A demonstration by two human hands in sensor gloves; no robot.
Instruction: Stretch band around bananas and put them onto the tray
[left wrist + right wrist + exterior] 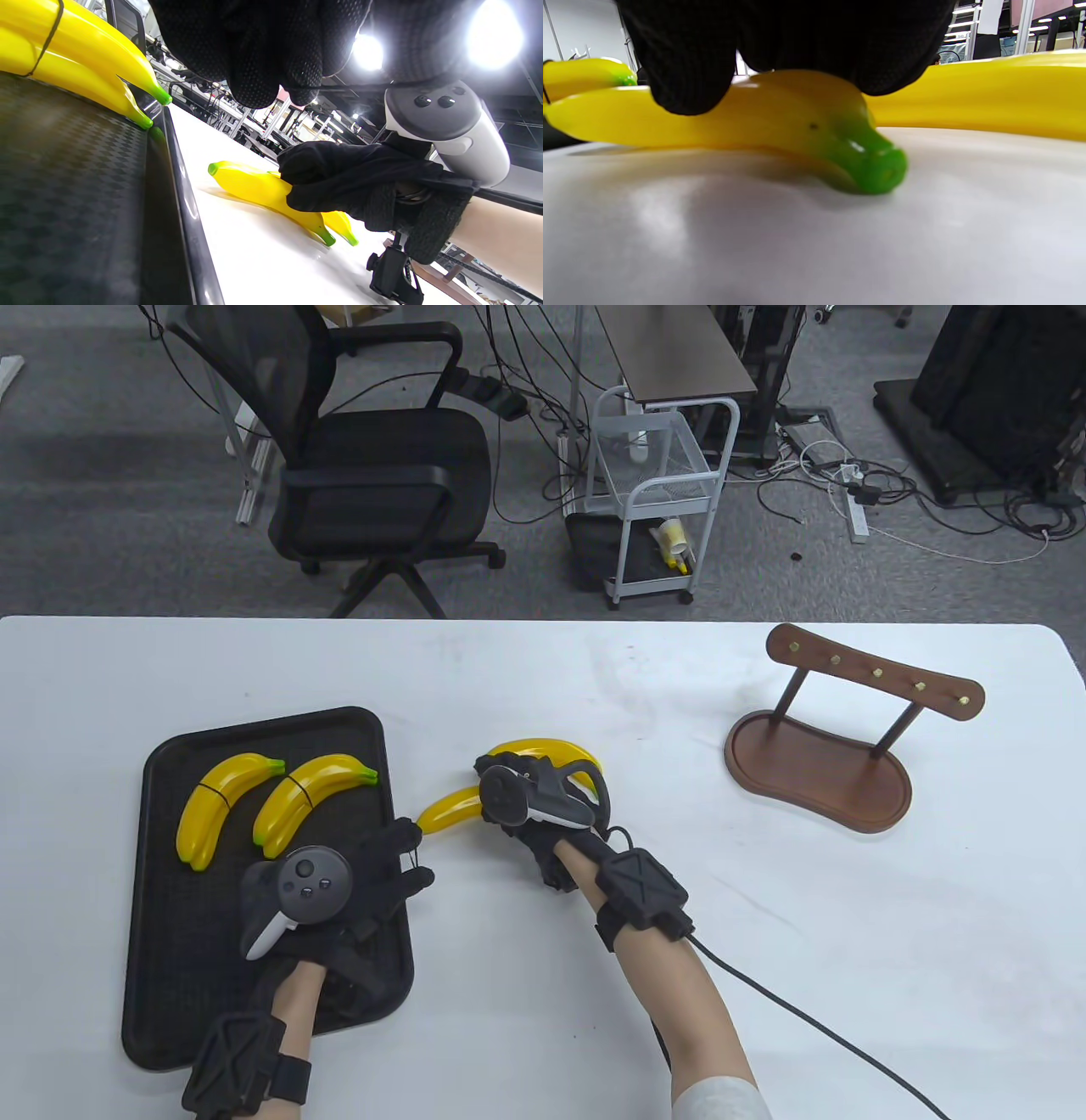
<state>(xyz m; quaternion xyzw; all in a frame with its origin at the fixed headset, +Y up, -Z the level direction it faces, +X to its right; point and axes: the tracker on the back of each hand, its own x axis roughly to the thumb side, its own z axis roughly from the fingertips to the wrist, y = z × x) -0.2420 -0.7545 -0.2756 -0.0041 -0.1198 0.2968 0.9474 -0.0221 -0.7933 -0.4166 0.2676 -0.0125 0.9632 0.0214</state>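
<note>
Our right hand [530, 806] grips two yellow plastic bananas [454, 808] on the white table [543, 1001], just beside the black tray's [161, 967] right edge. Our left hand [356, 891] pinches a thin black band [410, 861] over that edge.

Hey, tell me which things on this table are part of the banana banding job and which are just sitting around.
Part of the job:
- black rectangular plastic tray
- two banded pairs of yellow plastic bananas on it
- two loose yellow plastic bananas under the right hand
- thin black elastic band pinched by the left hand

Lying about:
- brown wooden peg stand
</note>
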